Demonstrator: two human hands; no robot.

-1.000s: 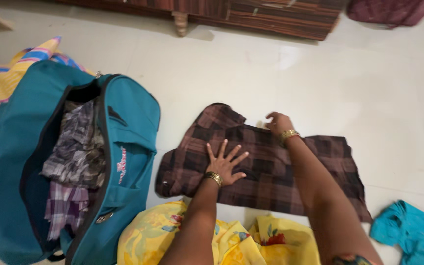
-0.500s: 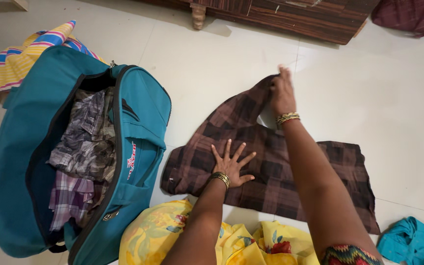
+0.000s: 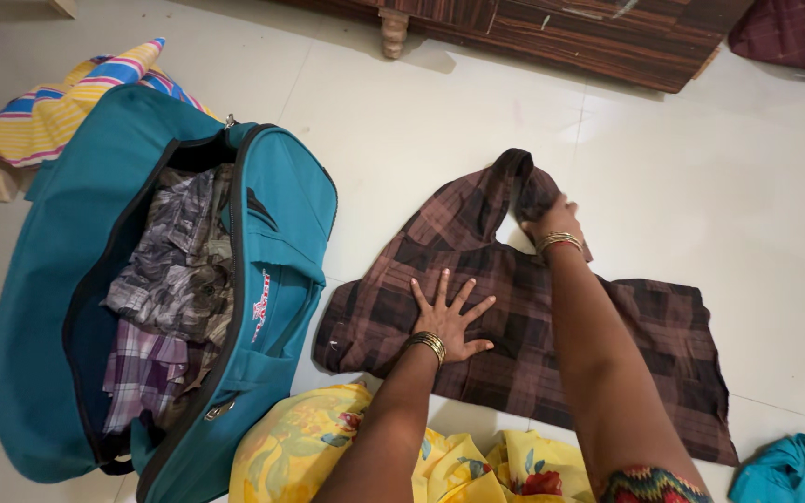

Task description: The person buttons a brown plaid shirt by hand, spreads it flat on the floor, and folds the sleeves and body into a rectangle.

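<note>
Head view: a brown checked shirt (image 3: 514, 326) lies spread on the pale tiled floor (image 3: 701, 186), its long axis running from lower right up to the left, with one sleeve reaching away toward the wooden furniture (image 3: 561, 37) at the top. The left hand (image 3: 447, 317) lies flat on the middle of the shirt, fingers spread wide, pressing the cloth down and gripping nothing. The right hand (image 3: 552, 222) is farther out, at the base of that far sleeve, fingers closed on a bunched fold of the brown cloth, which stands up a little above the floor. So the sleeve lies beyond and slightly left of the right hand, and the right hand is the nearer one to it; the flat body of the shirt lies between the two hands and back toward the person.

Just left of the shirt stands an open teal bag (image 3: 263, 279) with checked clothes (image 3: 170, 279) inside. Yellow flowered cloth (image 3: 300, 447) lies close below the shirt, teal cloth (image 3: 784, 470) at lower right, and a striped cloth (image 3: 58, 102) behind the bag.
</note>
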